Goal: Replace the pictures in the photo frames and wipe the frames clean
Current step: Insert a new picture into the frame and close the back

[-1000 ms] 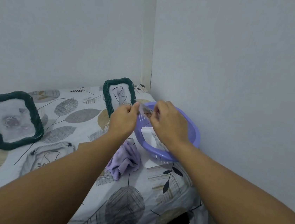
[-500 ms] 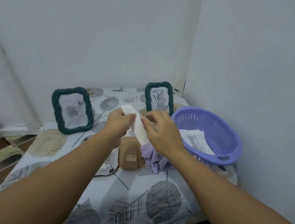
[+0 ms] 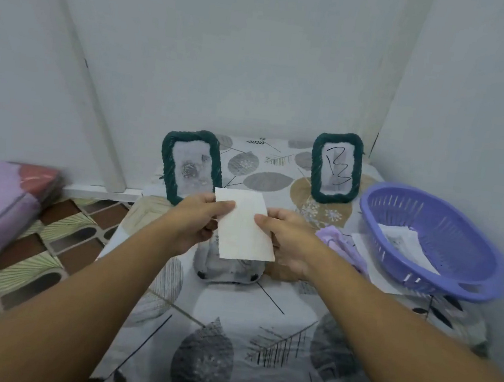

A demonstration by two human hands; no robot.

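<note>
Both hands, left hand (image 3: pixel 197 220) and right hand (image 3: pixel 286 238), now pinch the white paper (image 3: pixel 243 224) flat, unfolded

Taking the purple basket (image 3: pixel 433 243) as landmark: it sits hard against the right wall (image 3: pixel 472 121), so no passage shows on that side. Left of it, a sheet of paper (image 3: pixel 374 267) and a lilac cloth (image 3: pixel 342 245) lie flat and low. Behind it and to the left stands a green frame (image 3: pixel 336 168), upright; further left stands a second green frame (image 3: pixel 190 165). Between the two frames the leaf-print cover (image 3: pixel 265 173) lies bare, a clear lane to the back wall (image 3: pixel 227 62). In front of the basket and leftward, the cover is open across its near half.
</note>
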